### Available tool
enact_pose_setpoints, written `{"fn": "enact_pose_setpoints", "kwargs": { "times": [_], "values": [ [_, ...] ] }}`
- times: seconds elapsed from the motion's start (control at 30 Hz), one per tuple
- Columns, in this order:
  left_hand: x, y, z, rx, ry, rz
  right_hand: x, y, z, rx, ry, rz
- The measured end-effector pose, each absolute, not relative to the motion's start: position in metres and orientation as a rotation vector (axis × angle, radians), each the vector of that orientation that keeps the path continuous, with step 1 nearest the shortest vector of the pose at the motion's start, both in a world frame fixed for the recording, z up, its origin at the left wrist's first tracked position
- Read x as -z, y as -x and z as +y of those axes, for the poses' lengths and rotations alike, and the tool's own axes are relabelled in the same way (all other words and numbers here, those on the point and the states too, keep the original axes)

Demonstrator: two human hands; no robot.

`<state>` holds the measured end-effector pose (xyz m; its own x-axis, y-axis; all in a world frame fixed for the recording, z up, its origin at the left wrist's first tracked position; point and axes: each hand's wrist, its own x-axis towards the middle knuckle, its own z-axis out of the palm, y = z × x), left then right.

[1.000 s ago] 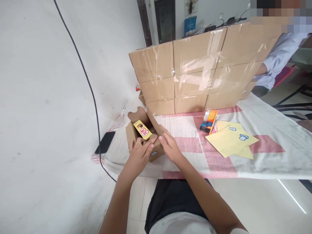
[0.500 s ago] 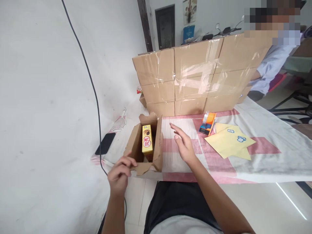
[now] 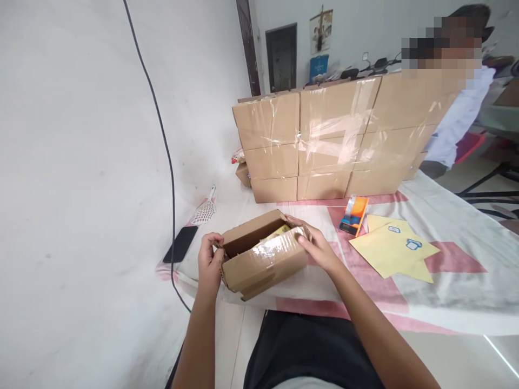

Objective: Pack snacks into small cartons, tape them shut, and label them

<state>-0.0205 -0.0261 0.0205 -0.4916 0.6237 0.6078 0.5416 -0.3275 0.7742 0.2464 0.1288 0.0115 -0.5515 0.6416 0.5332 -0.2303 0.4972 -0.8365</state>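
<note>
An open cardboard box (image 3: 265, 267) sits turned sideways at the table's front edge, with clear tape across its near side. My left hand (image 3: 211, 259) grips its left end, fingers curled over the torn edge. At the other end, my right hand (image 3: 316, 246) has its thumb on the near side and its fingers behind the right end. Inside the box only a sliver of a yellow packet (image 3: 281, 231) shows; the near wall hides the rest.
Taped cardboard boxes (image 3: 324, 140) form a wall behind. An orange and blue tape dispenser (image 3: 354, 216) and yellow paper sheets (image 3: 393, 246) lie right. A phone (image 3: 180, 244), white slotted scoop (image 3: 204, 210) and hanging cable (image 3: 172, 178) are left. A person (image 3: 462, 119) is beyond the boxes.
The box has been turned from lengthwise to crosswise, hiding most of the yellow packet. My right hand, earlier open above the table, now holds the box's right end; my left stays on it.
</note>
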Motion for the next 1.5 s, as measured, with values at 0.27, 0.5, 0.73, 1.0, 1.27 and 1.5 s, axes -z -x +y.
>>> {"fn": "enact_pose_setpoints", "kwargs": {
  "times": [0.27,0.5,0.73,1.0,1.27,1.5],
  "values": [
    [-0.035,0.009,-0.049,-1.881,-1.880,2.277,-0.007,-0.261,0.118,-1.203,0.543,-1.690],
    [-0.026,-0.045,-0.089,-1.360,-2.203,1.697,0.006,-0.260,0.102,-1.427,0.460,-1.574],
    [0.019,-0.055,-0.059,-2.216,-1.677,1.987,-0.003,-0.276,0.106,-1.230,0.373,-1.828],
    [-0.016,-0.041,-0.043,-1.715,-1.399,2.142,0.009,-0.259,0.103,-1.191,0.370,-1.636],
    [0.006,-0.016,-0.036,-1.610,-1.098,1.841,0.011,-0.252,0.108,-1.501,0.532,-1.586],
    [0.005,-0.023,-0.031,-1.889,-1.444,1.854,0.010,-0.255,0.109,-1.231,0.440,-1.667]
  ]
}}
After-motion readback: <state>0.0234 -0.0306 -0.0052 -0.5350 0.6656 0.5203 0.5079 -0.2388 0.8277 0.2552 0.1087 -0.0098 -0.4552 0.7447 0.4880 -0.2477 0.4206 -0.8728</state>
